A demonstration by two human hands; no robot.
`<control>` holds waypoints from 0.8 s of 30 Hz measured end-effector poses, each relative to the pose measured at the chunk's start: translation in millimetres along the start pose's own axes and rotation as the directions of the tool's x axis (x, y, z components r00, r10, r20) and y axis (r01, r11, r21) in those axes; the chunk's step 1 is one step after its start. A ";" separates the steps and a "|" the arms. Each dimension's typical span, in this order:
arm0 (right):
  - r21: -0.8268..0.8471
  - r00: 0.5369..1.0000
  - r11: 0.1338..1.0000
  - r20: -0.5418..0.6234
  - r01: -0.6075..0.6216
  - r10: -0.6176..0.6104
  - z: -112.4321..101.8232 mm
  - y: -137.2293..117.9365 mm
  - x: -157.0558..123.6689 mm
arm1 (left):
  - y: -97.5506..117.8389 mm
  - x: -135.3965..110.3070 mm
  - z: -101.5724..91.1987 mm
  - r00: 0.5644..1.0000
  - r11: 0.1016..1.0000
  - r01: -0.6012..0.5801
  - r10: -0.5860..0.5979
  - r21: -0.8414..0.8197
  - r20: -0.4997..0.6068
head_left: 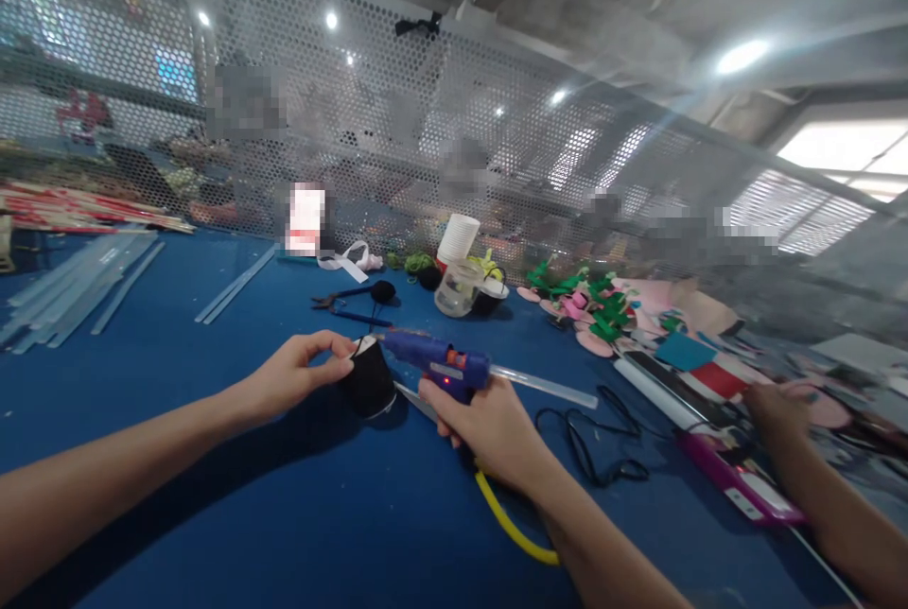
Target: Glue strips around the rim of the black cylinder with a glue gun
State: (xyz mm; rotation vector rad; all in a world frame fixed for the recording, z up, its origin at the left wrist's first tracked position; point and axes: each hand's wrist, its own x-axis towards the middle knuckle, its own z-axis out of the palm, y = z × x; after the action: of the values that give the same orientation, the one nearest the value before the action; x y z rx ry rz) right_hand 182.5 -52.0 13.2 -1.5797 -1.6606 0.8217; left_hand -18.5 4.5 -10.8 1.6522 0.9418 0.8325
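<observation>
Between the thumb and forefinger of my left hand (312,370) is the rim of a small cup wrapped in black yarn (370,382), tilted above the blue table. A strand of black yarn runs from the cup toward a black yarn ball (383,292) behind it. My right hand (489,425) is wrapped round a blue hot glue gun (432,356) with a lit red light. Its nozzle points left, at the cup's rim. A clear glue stick (543,386) sticks out of the gun's back. Below the gun, a metal blade partly shows beside my right fingers.
Pliers (327,303) lie behind the cup. Stacked paper cups (459,238) and a clear plastic cup (458,289) stand farther back. Glue sticks (85,283) cover the left. At right are a black cord (585,448), a purple power strip (742,486) and a co-worker's hand (778,415).
</observation>
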 end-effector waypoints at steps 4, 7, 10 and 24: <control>-0.065 0.997 0.995 -0.002 0.076 -0.077 3.8 1.9 -4.5 | -3.2 1.0 -0.3 1.000 1.000 0.003 -0.003 -0.007 -0.010; -0.098 0.986 0.982 -0.019 0.161 -0.164 6.7 5.6 -5.5 | -4.1 1.2 -0.4 1.000 1.000 -0.012 0.012 0.019 -0.008; -0.157 0.970 0.959 -0.027 0.236 -0.243 9.0 8.5 -5.3 | -4.1 1.0 -0.4 1.000 0.999 -0.021 0.021 0.035 -0.005; -0.248 0.969 0.941 -0.025 0.231 -0.245 7.8 7.0 -5.8 | -4.4 0.4 -0.6 0.997 0.997 -0.069 0.068 0.033 0.024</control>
State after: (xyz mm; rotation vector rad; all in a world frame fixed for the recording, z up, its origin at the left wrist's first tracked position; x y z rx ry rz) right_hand 180.0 -57.3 2.7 -1.5048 -1.9246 0.4588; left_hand -19.7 5.9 -14.9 1.7280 0.8922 0.8464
